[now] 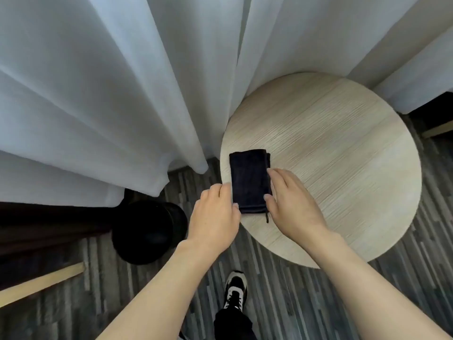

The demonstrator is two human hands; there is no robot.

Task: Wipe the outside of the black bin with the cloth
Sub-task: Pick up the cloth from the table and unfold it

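Note:
A dark folded cloth (248,177) lies flat near the left edge of a round pale wooden table (343,148). My left hand (215,217) touches the cloth's lower left edge with its fingertips. My right hand (291,200) rests against the cloth's right edge, fingers apart and flat. Neither hand has lifted it. The black bin (147,231) stands on the floor to the left of the table, below my left hand, open top facing up.
White curtains (110,94) hang behind the bin and table. Dark furniture with a light wooden edge (41,278) sits at the left. My shoe (235,290) stands on the striped grey floor (294,303).

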